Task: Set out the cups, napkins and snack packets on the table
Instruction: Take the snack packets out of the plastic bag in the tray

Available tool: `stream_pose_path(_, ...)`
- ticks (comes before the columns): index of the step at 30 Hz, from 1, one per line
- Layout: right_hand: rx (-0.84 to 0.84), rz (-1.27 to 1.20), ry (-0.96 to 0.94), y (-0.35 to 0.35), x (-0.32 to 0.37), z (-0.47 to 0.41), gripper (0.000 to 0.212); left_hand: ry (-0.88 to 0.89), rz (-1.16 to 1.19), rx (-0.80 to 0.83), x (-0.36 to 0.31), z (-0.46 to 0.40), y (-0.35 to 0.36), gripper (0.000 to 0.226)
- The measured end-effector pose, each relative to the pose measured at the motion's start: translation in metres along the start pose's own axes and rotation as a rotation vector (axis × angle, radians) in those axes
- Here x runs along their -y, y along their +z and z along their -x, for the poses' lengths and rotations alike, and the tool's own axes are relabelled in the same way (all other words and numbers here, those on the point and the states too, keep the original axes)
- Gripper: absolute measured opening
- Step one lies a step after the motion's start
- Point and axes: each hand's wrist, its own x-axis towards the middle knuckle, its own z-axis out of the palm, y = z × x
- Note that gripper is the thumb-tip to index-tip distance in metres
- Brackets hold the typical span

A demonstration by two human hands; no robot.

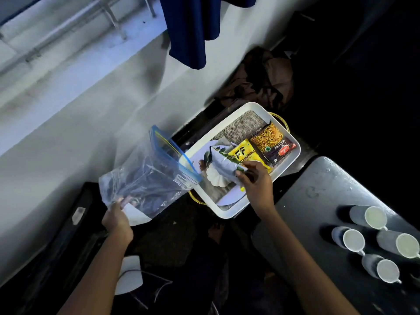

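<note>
A white tray [236,114] holds a yellow snack packet [244,153], a dark mixture packet [271,142], printed napkins and a paper plate [218,178]. My right hand [255,180] grips the end of a silvery packet [223,163] and holds it tilted over the tray. My left hand [117,220] pinches the bottom of a clear zip bag [150,178] with a blue seal; its open mouth faces the tray. Several white cups [353,241] stand on the grey table [313,185] at the right.
A white wall runs along the left, with a blue curtain [193,30] hanging above. Brown cloth [266,80] lies behind the tray. The floor below is dark, with a white object [130,277] near my left arm.
</note>
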Motion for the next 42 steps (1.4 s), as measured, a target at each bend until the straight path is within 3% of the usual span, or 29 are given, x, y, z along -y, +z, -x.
stream_pose_path(3, -0.022, 0.316, -0.251, 0.014, -0.012, 0.016, 0.032, 0.002, 0.017, -0.024, 0.005, 0.002, -0.002, 0.026)
stream_pose_path(7, 0.117, 0.856, -0.561, 0.023, -0.036, 0.033, 0.053, -0.009, 0.024, -0.018, 0.008, 0.011, 0.001, 0.033)
stream_pose_path(8, 0.225, 0.999, -0.565, 0.023, -0.044, 0.034, 0.058, -0.018, 0.029, -0.016, 0.009, 0.012, 0.003, 0.032)
stream_pose_path(11, 0.569, 1.24, -0.311, 0.018, -0.068, 0.044, 0.062, -0.022, 0.008, -0.01, 0.01, 0.012, 0.007, 0.028)
stream_pose_path(16, 0.597, 1.36, -0.26, 0.014, -0.075, 0.052, 0.063, -0.023, -0.07, 0.014, 0.009, 0.016, 0.01, 0.028)
stream_pose_path(19, 0.562, 1.235, -0.189, 0.018, -0.058, 0.05, 0.059, -0.004, -0.082, 0.01, 0.008, 0.022, 0.013, 0.023)
stream_pose_path(22, 0.364, 0.978, -0.152, 0.024, -0.031, 0.053, 0.058, 0.028, -0.091, 0.027, 0.002, 0.038, 0.021, 0.021)
stream_pose_path(27, 0.192, 0.604, -0.218, 0.034, 0.019, 0.064, 0.088, 0.129, -0.093, 0.118, -0.01, 0.069, 0.038, 0.026)
stream_pose_path(30, 0.186, 0.407, -0.099, 0.036, 0.04, 0.068, 0.105, 0.178, -0.165, 0.244, -0.015, 0.087, 0.049, 0.021)
stream_pose_path(35, 0.28, 0.152, 0.097, 0.018, 0.062, 0.067, 0.114, -0.108, -0.151, 0.522, -0.036, 0.117, 0.066, 0.027)
stream_pose_path(39, 0.379, -0.097, 0.086, 0.009, 0.071, 0.074, 0.103, -0.336, -0.069, 0.878, -0.05, 0.145, 0.076, 0.044)
stream_pose_path(42, 0.441, -0.23, 0.143, 0.007, 0.077, 0.081, 0.083, -0.445, -0.026, 1.015, -0.049, 0.164, 0.084, 0.053)
